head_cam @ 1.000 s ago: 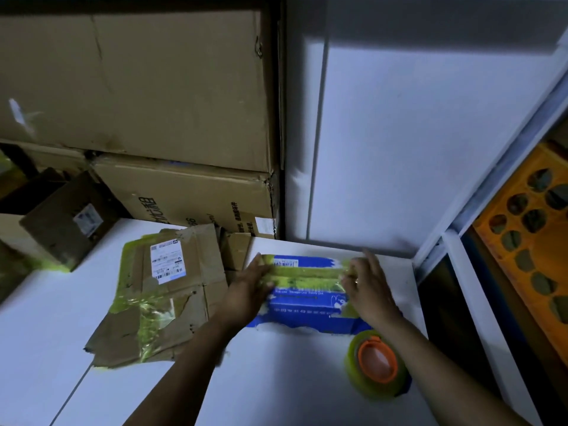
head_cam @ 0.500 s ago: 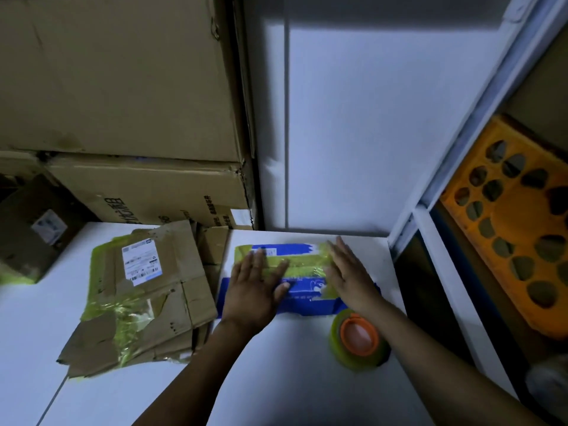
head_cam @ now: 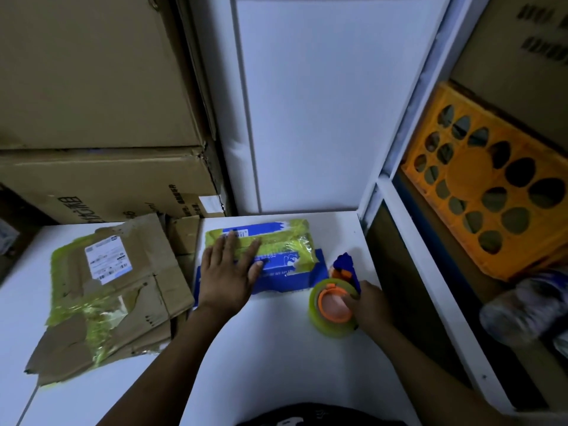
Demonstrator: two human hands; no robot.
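head view | left hand (head_cam: 227, 272) spread flat, pressing on blue package (head_cam: 287, 265) near table (head_cam: 276, 364) back edge | right hand (head_cam: 367, 305) fingers curled round tape dispenser (head_cam: 333, 309), just right of package | flattened cardboard (head_cam: 107, 290) left

Left hand (head_cam: 226, 272) lies flat, palm down, fingers straight and fanned, thumb splayed out toward the right hand. Its wrist is straight, and the bare forearm comes in from low centre. Right hand (head_cam: 368, 305) sits a touch nearer the body, fingers curled and gripping the tape roll (head_cam: 329, 312). Its bare forearm reaches in from the lower right.
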